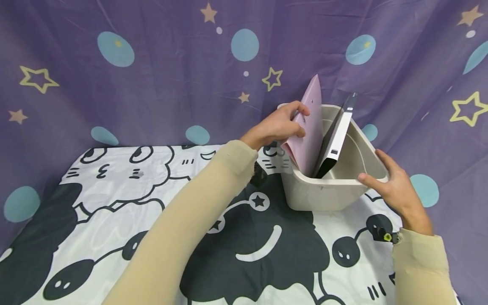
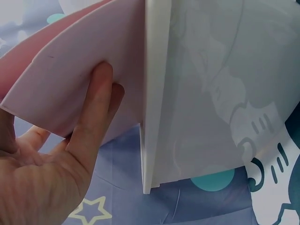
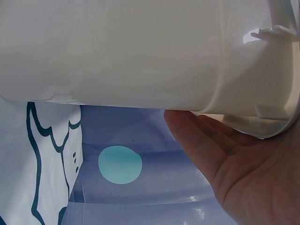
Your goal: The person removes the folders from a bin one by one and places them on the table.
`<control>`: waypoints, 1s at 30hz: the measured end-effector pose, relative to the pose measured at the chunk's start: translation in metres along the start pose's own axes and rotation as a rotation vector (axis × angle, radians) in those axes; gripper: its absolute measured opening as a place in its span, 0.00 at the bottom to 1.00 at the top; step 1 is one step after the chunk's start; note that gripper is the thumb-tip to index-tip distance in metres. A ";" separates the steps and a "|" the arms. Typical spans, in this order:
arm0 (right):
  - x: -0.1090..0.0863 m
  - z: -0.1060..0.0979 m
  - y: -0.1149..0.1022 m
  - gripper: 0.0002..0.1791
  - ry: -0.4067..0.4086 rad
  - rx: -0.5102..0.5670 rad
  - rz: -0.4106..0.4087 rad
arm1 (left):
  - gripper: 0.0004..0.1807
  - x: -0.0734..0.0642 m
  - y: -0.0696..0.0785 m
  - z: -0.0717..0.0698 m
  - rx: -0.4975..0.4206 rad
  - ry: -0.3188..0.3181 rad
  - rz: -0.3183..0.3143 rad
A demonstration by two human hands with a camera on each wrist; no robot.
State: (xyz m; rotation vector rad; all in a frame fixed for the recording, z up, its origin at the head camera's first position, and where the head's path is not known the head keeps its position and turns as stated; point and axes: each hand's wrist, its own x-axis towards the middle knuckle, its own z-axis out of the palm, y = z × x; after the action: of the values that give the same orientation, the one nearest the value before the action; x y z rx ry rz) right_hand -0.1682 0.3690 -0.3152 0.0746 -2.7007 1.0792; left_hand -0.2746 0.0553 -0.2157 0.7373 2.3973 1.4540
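Note:
A pink folder [image 1: 310,127] stands tilted in a light grey plastic bin [image 1: 310,195], its top well above the rim. My left hand [image 1: 280,125] holds the folder at its left edge; in the left wrist view the fingers [image 2: 96,103] lie along its pink cover. Beside it, a black-and-white binder [image 1: 337,137] leans inside the bin, its upper end past the back rim. At the bin's right front corner my right hand [image 1: 398,188] grips the rim, thumb on top. The right wrist view shows the right hand's fingers [image 3: 197,140] against the bin's outer side.
Under the bin lies a white cloth [image 1: 126,228] printed with dark cartoon figures. A purple curtain [image 1: 164,84] with stars and blue dots hangs right behind the bin and along both sides.

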 end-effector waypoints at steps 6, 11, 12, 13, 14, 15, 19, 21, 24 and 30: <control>0.000 0.000 -0.001 0.47 -0.001 0.003 0.003 | 0.25 -0.004 0.003 -0.005 -0.039 0.016 0.015; -0.001 0.001 0.000 0.47 0.001 0.008 0.007 | 0.25 -0.005 0.003 -0.007 -0.063 0.031 0.026; -0.001 0.001 0.000 0.47 0.001 0.007 0.007 | 0.25 -0.005 0.004 -0.007 -0.070 0.032 0.027; -0.002 0.001 0.000 0.47 0.001 0.007 0.008 | 0.25 -0.006 0.004 -0.008 -0.075 0.033 0.029; -0.002 0.001 0.000 0.47 0.002 0.006 0.008 | 0.25 -0.006 0.004 -0.008 -0.084 0.033 0.028; -0.002 0.001 0.000 0.47 0.003 0.006 0.008 | 0.25 -0.007 0.004 -0.009 -0.095 0.034 0.027; -0.001 0.000 0.001 0.47 0.003 0.007 0.000 | 0.25 -0.008 0.003 -0.011 -0.147 0.035 0.018; 0.000 0.000 0.001 0.47 0.003 0.004 -0.002 | 0.24 -0.009 0.003 -0.012 -0.174 0.036 0.011; 0.001 0.000 0.000 0.47 0.004 -0.002 -0.007 | 0.24 -0.011 0.003 -0.014 -0.208 0.044 0.007; 0.000 0.001 -0.001 0.48 -0.007 0.012 0.011 | 0.25 -0.014 0.003 -0.017 -0.258 0.045 0.001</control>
State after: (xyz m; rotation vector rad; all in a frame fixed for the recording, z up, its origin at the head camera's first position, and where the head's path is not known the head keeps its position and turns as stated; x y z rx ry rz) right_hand -0.1680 0.3671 -0.3154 0.0657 -2.7039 1.1011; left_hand -0.2691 0.0363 -0.2056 0.6491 2.1817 1.7531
